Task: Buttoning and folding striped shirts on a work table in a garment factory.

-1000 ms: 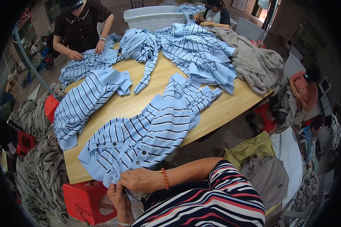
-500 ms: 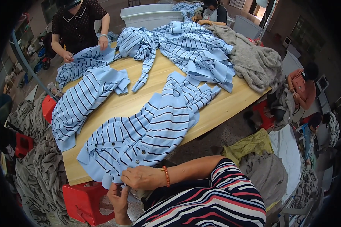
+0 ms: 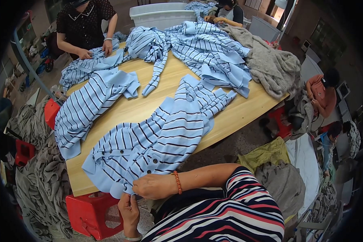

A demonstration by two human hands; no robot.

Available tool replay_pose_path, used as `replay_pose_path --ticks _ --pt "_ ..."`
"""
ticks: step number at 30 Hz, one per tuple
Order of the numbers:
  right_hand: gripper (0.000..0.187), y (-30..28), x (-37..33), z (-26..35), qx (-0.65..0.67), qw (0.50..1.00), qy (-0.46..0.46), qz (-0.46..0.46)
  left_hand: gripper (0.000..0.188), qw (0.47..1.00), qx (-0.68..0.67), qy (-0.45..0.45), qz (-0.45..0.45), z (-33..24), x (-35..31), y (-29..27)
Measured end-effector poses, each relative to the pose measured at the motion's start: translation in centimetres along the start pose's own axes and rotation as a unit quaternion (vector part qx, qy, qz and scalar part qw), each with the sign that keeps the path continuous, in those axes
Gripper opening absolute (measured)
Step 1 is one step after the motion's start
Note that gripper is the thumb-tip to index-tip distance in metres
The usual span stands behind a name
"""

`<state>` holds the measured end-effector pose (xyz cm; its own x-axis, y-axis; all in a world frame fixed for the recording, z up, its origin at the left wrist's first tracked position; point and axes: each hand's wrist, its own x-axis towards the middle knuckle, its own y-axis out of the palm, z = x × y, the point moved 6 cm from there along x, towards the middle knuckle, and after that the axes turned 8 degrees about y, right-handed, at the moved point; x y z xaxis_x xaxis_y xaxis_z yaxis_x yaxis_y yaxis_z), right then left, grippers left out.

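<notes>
A light blue cardigan (image 3: 165, 141) with dark and white stripes and dark buttons lies across the near part of the table, its lower edge hanging over the rim. My right hand (image 3: 151, 186), with a beaded bracelet at the wrist, is closed on the cardigan's button edge near the hem. Just below it, my left hand (image 3: 129, 211) pinches the same edge between thumb and fingers. The fingertips of both hands almost meet there. Whether anything small, such as a thread or needle, is between them cannot be made out.
More striped garments (image 3: 94, 105) lie on the wooden table (image 3: 165, 86), beside a grey knit heap (image 3: 270, 60). Across the table a person (image 3: 86, 30) handles one. A red stool (image 3: 90, 218) stands under the near corner. Grey fabric piles (image 3: 44, 189) flank the left side.
My hands have shifted slightly right and stay at the cardigan's edge, the right one also a little up. The person across has lowered both hands onto their garment.
</notes>
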<state>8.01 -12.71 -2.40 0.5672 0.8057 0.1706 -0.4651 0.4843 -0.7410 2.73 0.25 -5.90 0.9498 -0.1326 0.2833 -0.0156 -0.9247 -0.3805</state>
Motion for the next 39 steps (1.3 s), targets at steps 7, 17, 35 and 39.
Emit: replay_pose_path --ticks 7,17,35,39 --pt "0.009 -0.1 0.1 -0.2 -0.024 0.999 -0.03 0.019 0.018 1.0 -0.024 -0.011 -0.006 1.3 -0.1 0.1" --pt "0.011 -0.2 0.2 -1.3 0.079 0.996 -0.028 -0.021 0.007 0.997 -0.067 -0.017 -0.019 2.3 -0.1 -0.2" --pt "0.016 -0.8 -0.8 1.8 0.094 0.995 0.01 0.015 0.016 0.993 0.055 -0.009 -0.104 -2.5 -2.7 0.1" --pt "0.016 -0.4 -0.8 1.9 0.067 0.997 0.011 0.046 0.016 0.993 0.062 0.005 -0.098 -2.3 -3.0 0.2"
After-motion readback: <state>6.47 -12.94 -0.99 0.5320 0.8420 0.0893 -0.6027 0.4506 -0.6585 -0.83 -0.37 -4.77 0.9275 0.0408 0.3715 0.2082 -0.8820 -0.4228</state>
